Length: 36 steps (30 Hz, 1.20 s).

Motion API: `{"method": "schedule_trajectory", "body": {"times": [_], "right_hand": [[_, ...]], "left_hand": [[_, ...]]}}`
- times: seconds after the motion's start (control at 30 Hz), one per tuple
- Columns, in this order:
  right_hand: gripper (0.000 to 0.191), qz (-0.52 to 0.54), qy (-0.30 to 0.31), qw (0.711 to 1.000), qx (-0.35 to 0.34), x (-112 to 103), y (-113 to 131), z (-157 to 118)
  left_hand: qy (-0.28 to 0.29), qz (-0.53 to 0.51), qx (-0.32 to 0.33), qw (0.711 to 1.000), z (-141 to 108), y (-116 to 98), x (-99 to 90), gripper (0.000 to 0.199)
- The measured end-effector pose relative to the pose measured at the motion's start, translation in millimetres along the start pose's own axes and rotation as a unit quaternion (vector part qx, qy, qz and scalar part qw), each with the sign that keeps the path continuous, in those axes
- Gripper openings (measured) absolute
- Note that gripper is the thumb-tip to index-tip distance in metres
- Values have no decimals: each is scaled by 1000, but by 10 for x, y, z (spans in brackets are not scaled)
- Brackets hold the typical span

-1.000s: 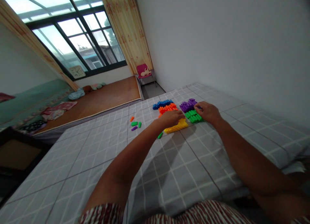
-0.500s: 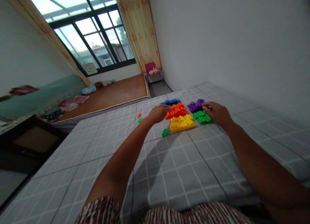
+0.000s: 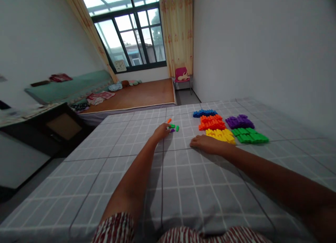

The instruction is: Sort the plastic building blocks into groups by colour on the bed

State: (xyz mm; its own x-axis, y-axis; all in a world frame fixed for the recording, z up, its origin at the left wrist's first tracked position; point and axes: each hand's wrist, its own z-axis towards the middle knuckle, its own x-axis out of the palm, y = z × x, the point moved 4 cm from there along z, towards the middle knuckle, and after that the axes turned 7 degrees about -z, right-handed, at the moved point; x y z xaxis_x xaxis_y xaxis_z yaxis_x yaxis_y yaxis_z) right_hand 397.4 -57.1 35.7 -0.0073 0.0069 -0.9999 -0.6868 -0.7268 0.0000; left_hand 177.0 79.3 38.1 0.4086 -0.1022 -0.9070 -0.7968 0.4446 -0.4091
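Green loose bricks (image 3: 174,126) touching left hand (image 3: 160,132) fingertips; right hand (image 3: 203,143) apart.

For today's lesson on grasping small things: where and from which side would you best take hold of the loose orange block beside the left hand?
The orange block lies flat on the checked sheet, farthest of the loose pieces from the left hand. Probably best to pinch its two long sides from above, fingertips coming in over the green pieces, since it is small and low. Its exact shape is too small to tell.

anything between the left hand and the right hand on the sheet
Nothing: in the head view only bare checked sheet lies between the left hand and right hand.
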Motion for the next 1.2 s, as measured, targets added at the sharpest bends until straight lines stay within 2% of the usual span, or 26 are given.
{"method": "schedule_trajectory", "body": {"times": [0.07, 0.13, 0.27, 0.37, 0.47, 0.57, 0.67, 0.77, 0.9, 1.07, 1.2], "right_hand": [[20, -17, 15, 999, 24, 15, -43, 116], [21, -14, -4, 998, 64, -29, -72, 205], [23, 32, -102, 988, 109, -229, -55, 255], [17, 79, -166, 972, 148, -388, -178, 95], [13, 116, -198, 944, 236, -473, -582, -327], [14, 139, -217, 901, 350, -450, -1157, -991], [23, 162, -249, 843, 448, -353, -1655, -1676], [24, 155, -265, 801, 514, -251, -1913, -2135], [21, 157, -281, 782, 534, -152, -1973, -2338], [22, 204, -329, 773, 503, -41, -1980, -2441], [21, 171, -326, 780, 506, -6, -1995, -2585]], "left_hand": [[-28, 3, -5, 1000, 29, -26, 30, 36], [-38, 16, -17, 999, 89, -34, 47, 38], [-2, 29, -17, 999, 233, -61, 63, 30], [13, 46, -3, 999, 294, -106, 47, 28], [7, 62, -20, 998, 313, -101, 13, 37], [10, 63, -43, 997, 317, -85, -22, 33], [-5, 62, -28, 998, 348, -196, -85, 25], [-27, 35, 17, 999, 412, -532, -126, 25], [-67, -34, 116, 990, 462, -1301, -22, 33], [-6, -99, 225, 969, 443, -2313, 438, 32], [43, -114, 232, 965, 505, -2879, 810, 26]]}}
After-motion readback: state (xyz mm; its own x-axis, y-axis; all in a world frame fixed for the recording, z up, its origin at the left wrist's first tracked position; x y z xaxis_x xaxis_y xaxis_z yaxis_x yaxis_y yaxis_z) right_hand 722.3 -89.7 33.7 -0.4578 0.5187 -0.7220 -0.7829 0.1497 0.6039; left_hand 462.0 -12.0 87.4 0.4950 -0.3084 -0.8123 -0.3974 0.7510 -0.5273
